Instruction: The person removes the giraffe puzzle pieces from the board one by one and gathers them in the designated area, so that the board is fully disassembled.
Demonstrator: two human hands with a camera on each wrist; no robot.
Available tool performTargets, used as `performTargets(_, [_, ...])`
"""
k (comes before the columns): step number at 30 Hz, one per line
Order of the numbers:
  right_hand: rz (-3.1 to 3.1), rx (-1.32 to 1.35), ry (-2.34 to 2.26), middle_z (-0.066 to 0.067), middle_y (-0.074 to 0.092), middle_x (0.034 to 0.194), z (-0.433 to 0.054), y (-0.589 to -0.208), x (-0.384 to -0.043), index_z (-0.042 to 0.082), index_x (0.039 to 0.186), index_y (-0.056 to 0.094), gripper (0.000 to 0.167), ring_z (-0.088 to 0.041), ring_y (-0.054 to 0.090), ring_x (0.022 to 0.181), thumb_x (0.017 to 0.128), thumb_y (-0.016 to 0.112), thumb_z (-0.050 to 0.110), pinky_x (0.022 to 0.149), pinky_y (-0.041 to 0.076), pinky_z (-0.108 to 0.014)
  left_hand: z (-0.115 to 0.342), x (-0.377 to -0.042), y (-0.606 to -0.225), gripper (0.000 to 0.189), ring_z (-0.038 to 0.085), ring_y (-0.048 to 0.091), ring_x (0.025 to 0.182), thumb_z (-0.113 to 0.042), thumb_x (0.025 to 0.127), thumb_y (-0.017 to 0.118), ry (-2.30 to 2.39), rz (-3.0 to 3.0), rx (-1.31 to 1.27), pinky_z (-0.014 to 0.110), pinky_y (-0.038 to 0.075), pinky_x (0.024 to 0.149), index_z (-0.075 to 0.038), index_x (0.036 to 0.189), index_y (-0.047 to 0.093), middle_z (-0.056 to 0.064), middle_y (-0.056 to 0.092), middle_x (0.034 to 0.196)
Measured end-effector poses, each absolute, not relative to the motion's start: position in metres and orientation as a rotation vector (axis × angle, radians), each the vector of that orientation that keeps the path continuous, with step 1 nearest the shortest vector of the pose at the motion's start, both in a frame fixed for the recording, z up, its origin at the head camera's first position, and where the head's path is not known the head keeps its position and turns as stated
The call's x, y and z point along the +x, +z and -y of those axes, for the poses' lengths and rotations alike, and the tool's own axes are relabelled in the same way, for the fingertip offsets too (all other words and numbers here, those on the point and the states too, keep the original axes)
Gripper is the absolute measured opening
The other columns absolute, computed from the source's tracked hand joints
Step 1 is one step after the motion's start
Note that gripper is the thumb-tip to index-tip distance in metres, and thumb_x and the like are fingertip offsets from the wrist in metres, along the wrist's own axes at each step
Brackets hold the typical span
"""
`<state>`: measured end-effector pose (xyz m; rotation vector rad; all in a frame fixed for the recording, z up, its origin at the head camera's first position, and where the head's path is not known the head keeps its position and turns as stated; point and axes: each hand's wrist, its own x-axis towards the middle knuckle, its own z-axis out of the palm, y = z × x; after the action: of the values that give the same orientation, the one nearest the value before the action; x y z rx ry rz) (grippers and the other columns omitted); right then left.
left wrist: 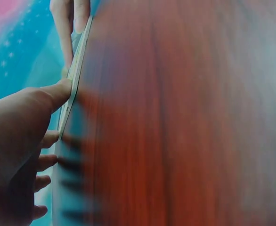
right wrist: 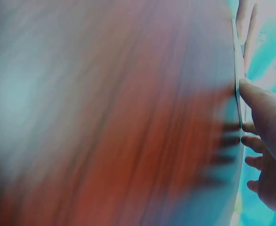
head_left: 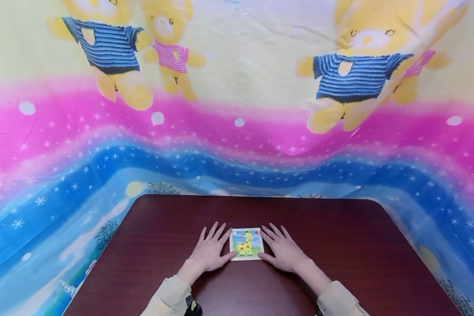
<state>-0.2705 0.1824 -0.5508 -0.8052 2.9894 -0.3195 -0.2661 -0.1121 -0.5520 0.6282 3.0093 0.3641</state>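
Observation:
A small square picture board (head_left: 246,244) with a white border lies flat on the brown table, showing a yellow giraffe under a blue sky. My left hand (head_left: 210,251) is spread at its left side, with thumb and index finger touching that edge. On the opposite side, my right hand (head_left: 285,251) has its fingers extended, the thumb at the board's lower right corner and the index finger near the upper one. Seen edge-on in the left wrist view, the board (left wrist: 75,70) looks thin, and the left thumb (left wrist: 58,92) touches it. Whether it has separate pieces I cannot tell.
The dark wooden table (head_left: 253,289) has rounded far corners. Behind it and along both sides hangs a cloth (head_left: 237,140) printed with bears, snowflakes and pink and blue bands. A dark band with a small figure (head_left: 192,305) sits at the left sleeve.

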Motion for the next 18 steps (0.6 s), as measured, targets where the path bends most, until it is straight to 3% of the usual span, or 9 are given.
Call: performTargets(18, [-2.993,-0.884,-0.387,-0.019,0.044,0.175,-0.134,-0.552,-0.276,0.008,0.166,0.049,0.075,-0.045,0.036,0.165,0.109,0.064,0.053,0.132,0.03,-0.07,0.162,-0.261,-0.559,0.096,0.043,0.023,0.171,-0.076,0.097,0.064,0.415,-3.036,0.524,0.072,0.02,0.134,-0.02,0.172,0.041,0.017,0.033,0.181])
